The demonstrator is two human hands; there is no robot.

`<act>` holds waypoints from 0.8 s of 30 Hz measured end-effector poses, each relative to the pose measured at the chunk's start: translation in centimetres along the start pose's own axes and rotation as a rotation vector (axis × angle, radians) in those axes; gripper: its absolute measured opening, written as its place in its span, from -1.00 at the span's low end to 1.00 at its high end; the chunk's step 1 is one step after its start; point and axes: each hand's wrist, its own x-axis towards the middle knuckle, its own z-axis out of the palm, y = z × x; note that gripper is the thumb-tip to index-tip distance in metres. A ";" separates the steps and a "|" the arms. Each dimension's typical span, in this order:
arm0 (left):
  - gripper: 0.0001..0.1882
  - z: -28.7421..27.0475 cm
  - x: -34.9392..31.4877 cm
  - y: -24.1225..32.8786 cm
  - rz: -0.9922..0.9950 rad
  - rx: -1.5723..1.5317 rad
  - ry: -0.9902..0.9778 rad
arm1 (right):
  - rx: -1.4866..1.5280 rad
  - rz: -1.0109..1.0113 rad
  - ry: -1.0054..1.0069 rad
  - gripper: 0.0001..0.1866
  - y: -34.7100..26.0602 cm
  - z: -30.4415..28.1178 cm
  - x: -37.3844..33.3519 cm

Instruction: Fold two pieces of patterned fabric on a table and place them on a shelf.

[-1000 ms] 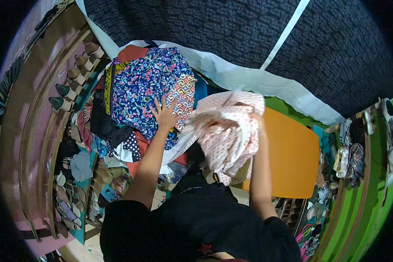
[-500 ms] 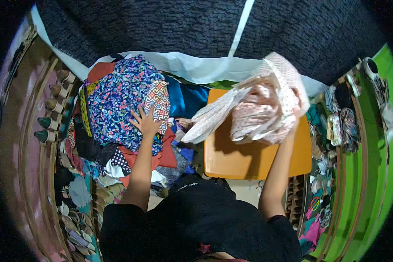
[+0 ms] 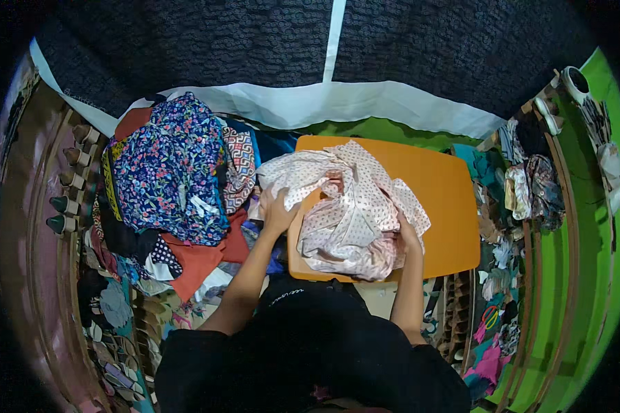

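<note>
A pale pink and white garment [image 3: 351,206] with small dark dots lies crumpled on an orange tabletop [image 3: 441,186]. My left hand [image 3: 277,212] grips its left end at the table's left edge, thumb apart from the fingers, the fingertips partly under the cloth. On the garment's right side, my right hand [image 3: 409,234] closes on a fold, and some of its fingers are hidden by the cloth. To the left is a heap of clothes topped by a navy floral garment [image 3: 169,172], with a geometric-patterned cloth [image 3: 239,165] beside it.
Rust-red cloth [image 3: 196,265] and polka-dot cloth [image 3: 164,256] stick out from the heap's near side. Racks of shoes [image 3: 67,205] line the left wall. More folded clothes [image 3: 530,193] sit along the right side. A dark curtain [image 3: 207,41] hangs at the back.
The dotted garment has come down from my raised right hand onto the table, further left and nearer. My left hand has left the floral pile and moved right to the garment.
</note>
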 end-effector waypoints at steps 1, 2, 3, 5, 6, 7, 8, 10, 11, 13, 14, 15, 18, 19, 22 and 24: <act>-0.42 0.8 0.1 1.2 -0.107 -0.085 -0.137 | 0.007 -0.064 0.041 -0.48 -1.3 -0.2 -1.1; -0.42 1.6 0.1 2.1 -0.112 -0.086 -0.134 | 0.001 -0.063 0.038 -0.48 -2.0 -1.6 -0.6; -0.39 2.3 0.1 3.0 -0.185 -0.088 -0.145 | 0.050 -0.152 -0.008 -0.50 -2.9 -3.4 0.2; -0.31 3.3 0.5 4.1 -0.306 -0.028 -0.141 | 0.241 -0.273 -0.103 -0.56 -6.0 -6.1 0.5; -0.32 5.0 0.7 2.4 -0.367 -0.012 -0.075 | 0.284 -0.322 -0.112 -0.54 -7.7 -7.0 -0.4; -0.32 5.1 1.4 2.8 -0.405 -0.063 -0.045 | 0.372 -0.417 -0.148 -0.53 -8.7 -8.5 0.0; -0.31 5.4 1.9 3.4 -0.446 -0.113 -0.014 | 0.458 -0.510 -0.186 -0.53 -9.8 -10.0 0.3; -0.30 6.1 2.0 5.7 -0.419 -0.089 0.019 | 0.541 -0.499 -0.257 -0.52 -11.2 -11.9 0.6; -0.30 6.1 1.6 7.7 -0.243 -0.096 -0.001 | 0.631 -0.484 -0.318 -0.50 -11.6 -12.8 0.4; -0.30 7.0 0.7 11.6 -0.037 -0.033 -0.139 | 0.065 -0.458 -0.064 -0.49 -10.0 -17.8 5.7; -0.30 7.8 0.4 11.9 -0.038 -0.031 -0.138 | -0.498 -0.402 0.177 -0.48 -9.5 -19.5 7.8; -0.32 8.9 -0.1 11.1 -0.105 0.056 -0.292 | -0.692 -0.592 0.373 -0.50 -9.3 -18.3 8.1; -0.47 9.6 -0.9 11.6 -0.166 0.124 -0.358 | -0.880 -0.844 0.669 -0.49 -9.1 -13.7 7.1; -0.54 9.6 -0.6 11.7 -0.195 0.132 -0.255 | -0.841 -0.887 0.525 -0.48 -9.4 -12.6 7.3; -0.73 8.2 1.5 14.8 -0.198 0.217 -0.045 | -0.585 -0.662 0.073 -0.40 -9.3 -9.9 8.7; -0.70 8.1 4.5 14.4 -0.125 0.264 0.156 | -0.724 -0.763 0.104 -0.38 -8.2 -7.7 8.4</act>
